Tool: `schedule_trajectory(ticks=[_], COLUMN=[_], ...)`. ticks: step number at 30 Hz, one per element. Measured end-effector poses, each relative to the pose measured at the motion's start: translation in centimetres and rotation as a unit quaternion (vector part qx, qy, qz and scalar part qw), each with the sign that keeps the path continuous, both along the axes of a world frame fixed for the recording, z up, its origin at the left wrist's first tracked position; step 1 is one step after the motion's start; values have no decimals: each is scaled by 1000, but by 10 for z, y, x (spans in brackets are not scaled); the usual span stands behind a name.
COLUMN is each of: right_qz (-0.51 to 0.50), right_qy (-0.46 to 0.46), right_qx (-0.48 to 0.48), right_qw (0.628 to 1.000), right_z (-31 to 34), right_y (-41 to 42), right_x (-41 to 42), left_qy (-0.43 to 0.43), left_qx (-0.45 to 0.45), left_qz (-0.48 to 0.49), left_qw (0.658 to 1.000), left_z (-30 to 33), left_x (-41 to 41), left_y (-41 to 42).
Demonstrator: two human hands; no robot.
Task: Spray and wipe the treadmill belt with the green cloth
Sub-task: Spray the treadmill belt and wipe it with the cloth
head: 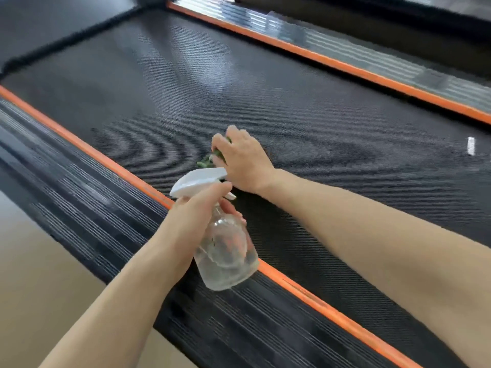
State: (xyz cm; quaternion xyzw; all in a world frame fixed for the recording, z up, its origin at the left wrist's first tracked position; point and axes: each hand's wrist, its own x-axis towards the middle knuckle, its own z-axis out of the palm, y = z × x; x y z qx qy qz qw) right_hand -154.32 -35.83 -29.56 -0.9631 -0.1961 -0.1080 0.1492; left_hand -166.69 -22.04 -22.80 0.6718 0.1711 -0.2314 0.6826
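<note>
Both hands are busy: my left hand [194,208] grips the clear spray bottle [225,251] by its neck, ready to spray, while just beyond it my right hand [241,158] presses the bunched green cloth [210,159] onto the treadmill belt [186,96] to wipe.

Count showing: 1 treadmill belt [265,96]; 2 orange edge strips [87,151]; 1 clear spray bottle [225,248]; 1 green cloth [210,159]; 2 hands, left hand [194,211], right hand [241,158]; 1 white label [471,146].

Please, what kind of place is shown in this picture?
Probably a gym or a home exercise room. The textured treadmill belt, its orange edge strips and ribbed side rails suggest this; little else of the room shows.
</note>
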Motion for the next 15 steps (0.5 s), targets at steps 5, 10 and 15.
schedule_trajectory(ticks=[5, 10, 15], right_qz=[58, 124, 218], right_qy=[-1, 46, 0], right_qx=[23, 1, -59], right_qw=[998, 991, 974], right_z=[0, 9, 8], right_y=[-35, -141, -175], right_x=[-59, -173, -171], left_qy=[11, 38, 58], left_qx=[22, 13, 17], left_qz=[-20, -53, -11], left_qw=[1000, 998, 998], left_z=[7, 11, 17], left_x=[1, 2, -3], left_y=[-4, -13, -23])
